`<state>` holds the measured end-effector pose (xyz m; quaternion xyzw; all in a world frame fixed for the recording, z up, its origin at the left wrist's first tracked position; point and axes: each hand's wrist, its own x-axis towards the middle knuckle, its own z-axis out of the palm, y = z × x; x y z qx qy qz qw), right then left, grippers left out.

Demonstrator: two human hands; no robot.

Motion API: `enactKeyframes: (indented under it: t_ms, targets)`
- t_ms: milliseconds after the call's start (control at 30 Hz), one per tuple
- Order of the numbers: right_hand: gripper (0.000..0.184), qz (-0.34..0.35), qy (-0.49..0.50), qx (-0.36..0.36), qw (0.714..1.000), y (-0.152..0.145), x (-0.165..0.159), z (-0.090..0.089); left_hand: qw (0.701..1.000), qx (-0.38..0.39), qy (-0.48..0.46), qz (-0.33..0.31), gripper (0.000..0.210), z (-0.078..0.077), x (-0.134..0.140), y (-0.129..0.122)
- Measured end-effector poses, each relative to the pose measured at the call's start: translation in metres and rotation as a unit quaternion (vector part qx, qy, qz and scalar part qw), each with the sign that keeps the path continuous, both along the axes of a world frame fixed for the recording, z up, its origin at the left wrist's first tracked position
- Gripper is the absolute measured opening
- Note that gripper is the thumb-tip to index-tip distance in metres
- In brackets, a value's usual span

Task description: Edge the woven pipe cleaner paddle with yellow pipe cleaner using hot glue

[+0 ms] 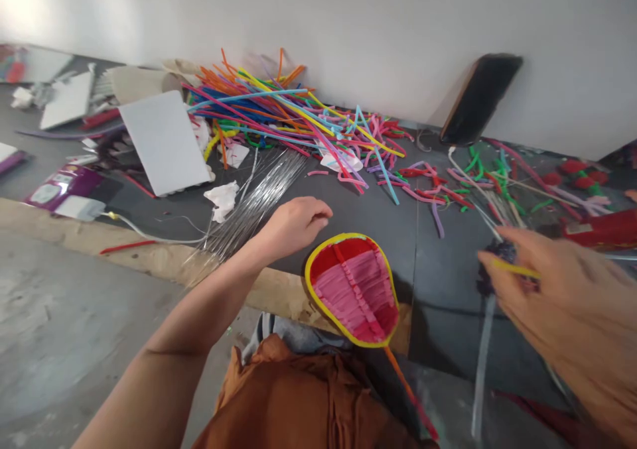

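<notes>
Fan across the table's front edge; stems heaped toward the back edge.
Fan's yellow rim encloses pink and red. Left hand near it, loosely curled; cannot tell if holding. Right hand, blurred, pinches yellow strip by dark tuft.

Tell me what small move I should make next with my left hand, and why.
I'd probably rest your left hand on the pink-and-red paddle to steady it. That hand is just beside the paddle, apparently holding nothing, while your right hand seems to pinch a yellow strip. In this view the paddle's lower part overlaps the table's edge, so it might slip.
</notes>
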<state>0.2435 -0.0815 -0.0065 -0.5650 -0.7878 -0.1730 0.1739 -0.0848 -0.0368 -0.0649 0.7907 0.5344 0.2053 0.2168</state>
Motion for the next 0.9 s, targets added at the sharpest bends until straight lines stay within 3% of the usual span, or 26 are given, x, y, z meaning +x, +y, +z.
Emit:
enactKeyframes:
  t_ms: [67, 133, 267, 400, 500, 667, 900]
  targets:
    - [0.02, 0.084, -0.089, 0.043, 0.992, 0.034, -0.022, -0.006, 0.999, -0.023, 0.02, -0.038, 0.019, -0.002, 0.001, -0.001]
    - [0.019, 0.119, -0.116, 0.049, 0.985, 0.067, -0.039, -0.02, 0.996, -0.031, 0.042, -0.068, 0.019, -0.006, 0.004, -0.003]
    - [0.04, 0.21, -0.103, -0.076, 0.969, 0.106, -0.059, -0.055, 0.995, -0.03, 0.068, -0.073, 0.023, -0.014, 0.011, -0.007]
    - [0.022, 0.324, 0.038, -0.166, 0.931, 0.098, -0.075, -0.072, 0.994, -0.044, 0.076, -0.071, 0.02, -0.015, 0.015, -0.01]
    - [0.014, 0.362, 0.103, -0.205, 0.904, 0.081, -0.088, -0.079, 0.993, -0.04, 0.085, -0.067, 0.018, -0.015, 0.017, -0.012]
    - [0.016, 0.379, 0.081, -0.197, 0.9, 0.073, -0.098, -0.091, 0.993, -0.025, 0.097, -0.058, 0.018, -0.016, 0.02, -0.012]
    - [0.019, 0.383, 0.023, -0.178, 0.906, 0.076, -0.103, -0.089, 0.994, 0.008, 0.096, -0.054, 0.021, -0.022, 0.025, -0.01]
